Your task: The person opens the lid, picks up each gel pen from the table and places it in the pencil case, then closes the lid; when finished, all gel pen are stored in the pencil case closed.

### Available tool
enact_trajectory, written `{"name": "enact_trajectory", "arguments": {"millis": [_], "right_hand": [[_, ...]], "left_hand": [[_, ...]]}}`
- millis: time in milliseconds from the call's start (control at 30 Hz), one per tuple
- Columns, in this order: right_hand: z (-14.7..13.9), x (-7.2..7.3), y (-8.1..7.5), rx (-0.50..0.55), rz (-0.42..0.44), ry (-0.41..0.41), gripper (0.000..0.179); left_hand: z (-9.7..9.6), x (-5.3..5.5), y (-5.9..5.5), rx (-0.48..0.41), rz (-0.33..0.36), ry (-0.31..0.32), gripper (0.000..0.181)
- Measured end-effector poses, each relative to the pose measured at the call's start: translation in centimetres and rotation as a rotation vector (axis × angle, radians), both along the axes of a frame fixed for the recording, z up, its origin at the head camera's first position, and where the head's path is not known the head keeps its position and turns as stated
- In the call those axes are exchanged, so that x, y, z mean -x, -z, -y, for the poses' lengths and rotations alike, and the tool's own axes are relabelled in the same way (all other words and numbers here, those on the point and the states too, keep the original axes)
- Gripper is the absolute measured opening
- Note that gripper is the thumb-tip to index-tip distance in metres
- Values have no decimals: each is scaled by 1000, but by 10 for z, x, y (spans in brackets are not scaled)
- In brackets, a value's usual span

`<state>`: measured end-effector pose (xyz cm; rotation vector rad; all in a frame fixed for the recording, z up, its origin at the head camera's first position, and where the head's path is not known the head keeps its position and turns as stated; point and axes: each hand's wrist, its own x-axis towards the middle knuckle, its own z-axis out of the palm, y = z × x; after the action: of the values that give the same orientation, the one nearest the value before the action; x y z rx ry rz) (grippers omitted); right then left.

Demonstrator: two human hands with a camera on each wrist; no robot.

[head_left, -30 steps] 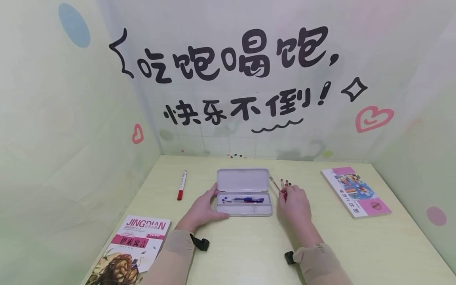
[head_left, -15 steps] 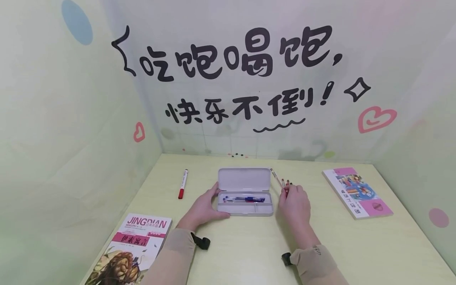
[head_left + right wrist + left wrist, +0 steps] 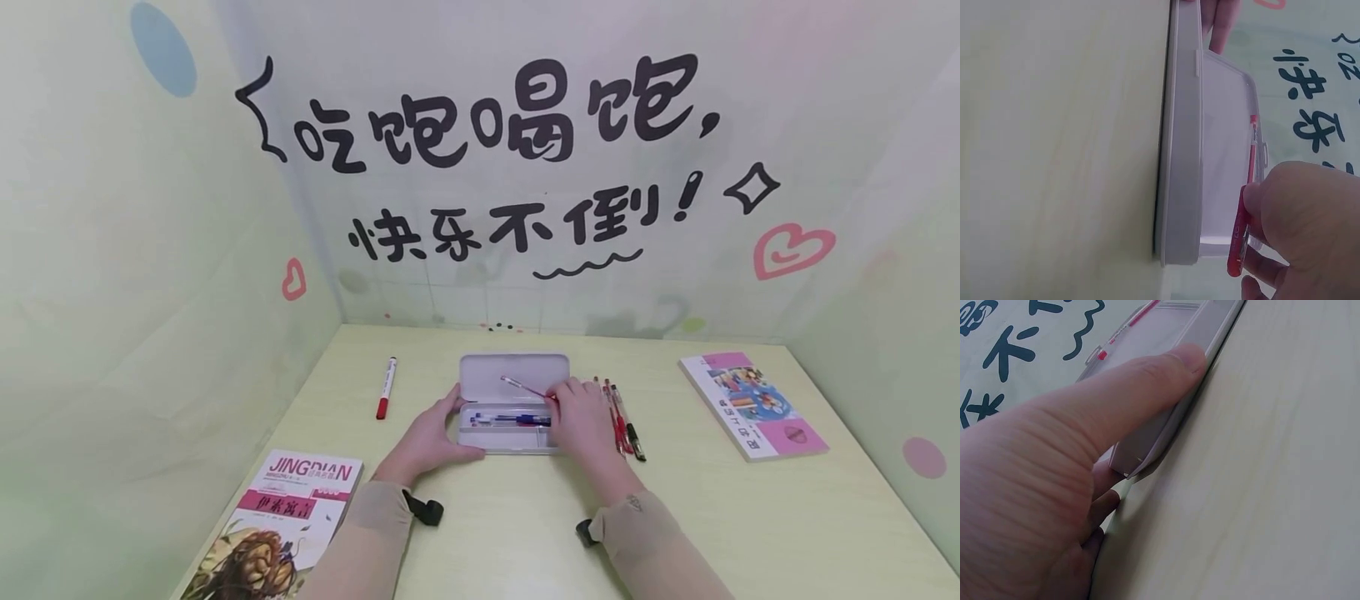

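A white pencil case [image 3: 480, 369] lies on the table with its lid folded back. My left hand [image 3: 426, 437] grips its left end, the thumb along the front rim and the other fingers behind the side, as the left wrist view shows. Several pens [image 3: 510, 419] with blue and red parts lie in its back compartment. Over the right part of the case, my right hand [image 3: 587, 423] pinches a red gel pen [image 3: 1239, 240] near its middle. The pen's clear end points left, in front of the lid. Beside that hand, red and black pens [image 3: 621, 421] rest on the table.
To the left of the case lies a red-capped whiteboard marker [image 3: 386, 388]. One book [image 3: 281, 517] is at the front left and another, pink and white, book [image 3: 753, 407] at the right. A printed wall [image 3: 480, 304] borders the table's back.
My right hand has picked up a red gel pen from the pens at the right and carried it left over the case. The left hand keeps its place.
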<state>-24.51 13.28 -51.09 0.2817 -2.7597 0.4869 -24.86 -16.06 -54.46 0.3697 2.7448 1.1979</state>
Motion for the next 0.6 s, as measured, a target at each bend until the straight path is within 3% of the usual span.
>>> {"name": "enact_trajectory", "arguments": {"millis": [267, 600], "right_hand": [[27, 4, -1, -74, 49, -100, 8], [43, 6, 2, -148, 111, -118, 8]], "left_hand": [[0, 0, 1, 7, 20, -12, 142], [-1, -1, 0, -11, 22, -15, 142]]}}
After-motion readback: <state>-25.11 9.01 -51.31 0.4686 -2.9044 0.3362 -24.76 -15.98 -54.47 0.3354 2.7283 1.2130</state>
